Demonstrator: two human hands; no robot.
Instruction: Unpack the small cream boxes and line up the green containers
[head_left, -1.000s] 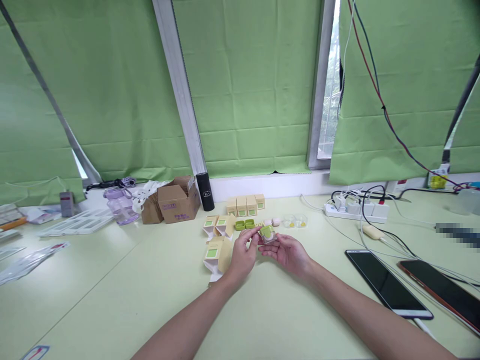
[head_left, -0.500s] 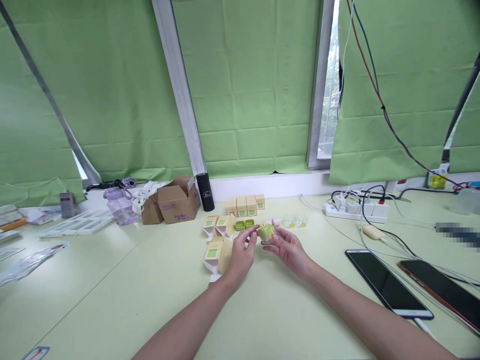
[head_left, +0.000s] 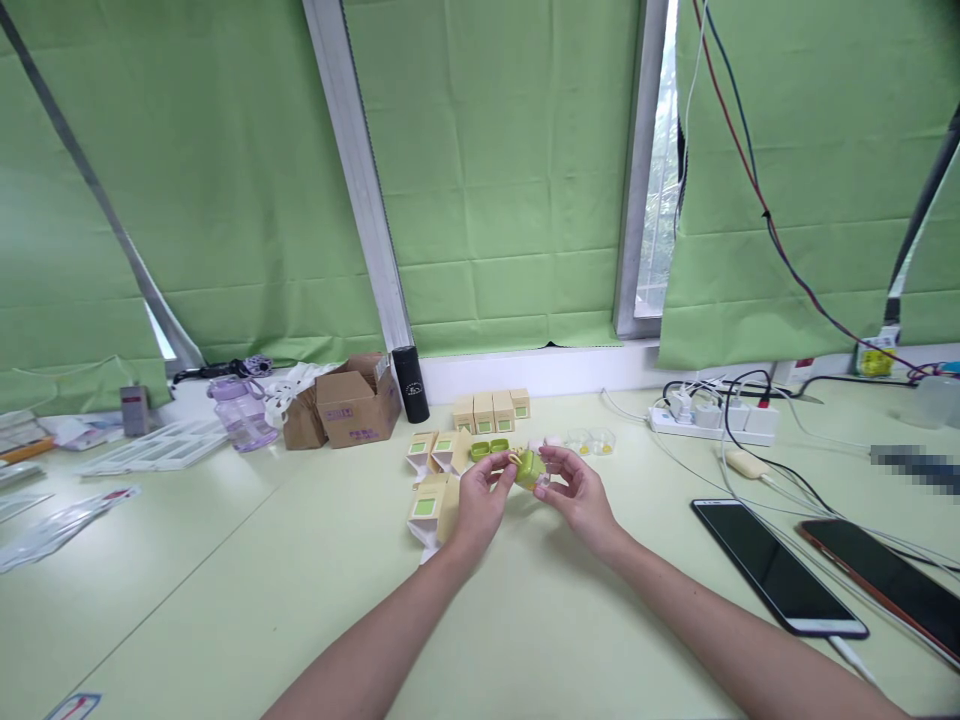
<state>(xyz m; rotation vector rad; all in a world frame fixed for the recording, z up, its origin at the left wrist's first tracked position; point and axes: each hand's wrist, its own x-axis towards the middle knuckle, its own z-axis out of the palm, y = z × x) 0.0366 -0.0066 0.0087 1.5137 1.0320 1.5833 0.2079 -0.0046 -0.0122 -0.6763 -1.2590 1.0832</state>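
A small green case (head_left: 531,468) with a pale cord loop and a clear part at its lower right is raised over the table between both hands. My left hand (head_left: 481,497) pinches its left side by the loop. On the other side, the fingertips and thumb of my right hand (head_left: 583,497) grip the case near its clear part. Just behind are open green cases (head_left: 489,449), a small pink piece (head_left: 553,441) and clear round cups (head_left: 590,442) with yellow spots. Opened cream cartons (head_left: 433,505) with green labels lie left of my left hand.
Several cream cartons (head_left: 484,412) stand in a row at the back. Behind them to the left are a black tumbler (head_left: 410,385), a cardboard box (head_left: 356,405) and a purple bottle (head_left: 244,412). A power strip (head_left: 712,424), cables and two phones (head_left: 776,565) lie right.
The green case has been turned and tilted in my fingers, so more of its green side shows and its clear part points right. My right fingers have shifted up to its top edge.
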